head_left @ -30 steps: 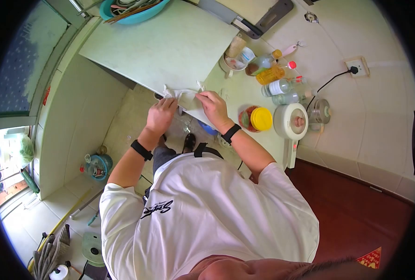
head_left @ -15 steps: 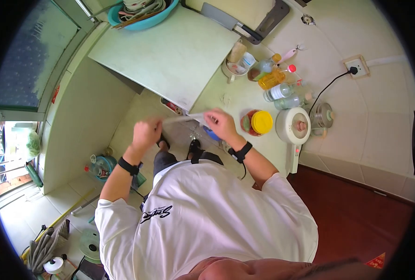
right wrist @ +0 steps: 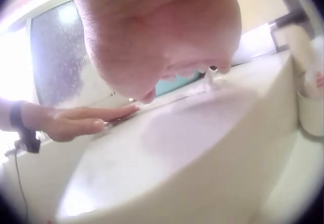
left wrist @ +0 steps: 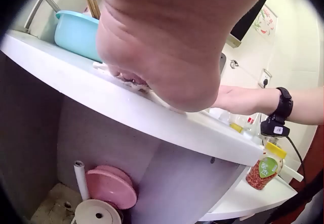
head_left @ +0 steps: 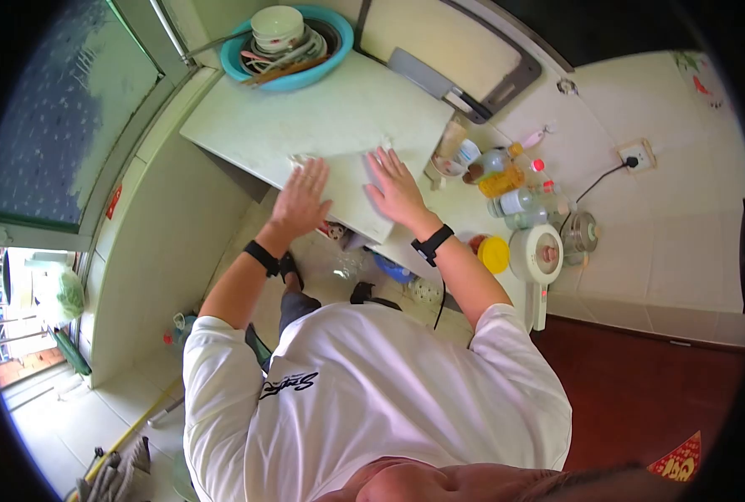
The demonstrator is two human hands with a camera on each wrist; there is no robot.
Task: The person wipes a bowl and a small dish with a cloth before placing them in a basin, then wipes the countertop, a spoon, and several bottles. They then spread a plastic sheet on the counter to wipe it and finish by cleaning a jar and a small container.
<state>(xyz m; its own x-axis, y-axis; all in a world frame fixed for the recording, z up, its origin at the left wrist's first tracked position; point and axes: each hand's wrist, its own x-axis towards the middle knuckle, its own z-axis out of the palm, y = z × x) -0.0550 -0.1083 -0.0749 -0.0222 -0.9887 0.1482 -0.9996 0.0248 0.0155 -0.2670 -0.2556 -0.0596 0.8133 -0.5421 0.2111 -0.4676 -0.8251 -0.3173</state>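
My left hand (head_left: 301, 199) lies with straight fingers over the white tabletop (head_left: 259, 125), near its front edge. To its right is my right hand (head_left: 398, 186), fingers straight and thumb spread. A thin, crumpled white cloth-like piece (head_left: 304, 158) pokes out past the left fingertips, and a small tuft shows beyond the right fingertips. Most of it is hidden under the hands or blends with the top. In the right wrist view, a white twisted end (right wrist: 206, 84) stands up from the surface by the right fingers.
A blue basin (head_left: 293, 79) with bowls and chopsticks stands at the back. A cutting board (head_left: 439, 38) and a knife (head_left: 427, 74) lean behind. Bottles (head_left: 515, 201), a yellow-lidded jar (head_left: 494, 253) and a white electric pot (head_left: 536, 253) line the lower counter at right.
Earlier both hands pinched the white piece stretched between them and drew it back past the table edge. Now they have moved forward over the tabletop, fingers straightened, with the piece laid down there.
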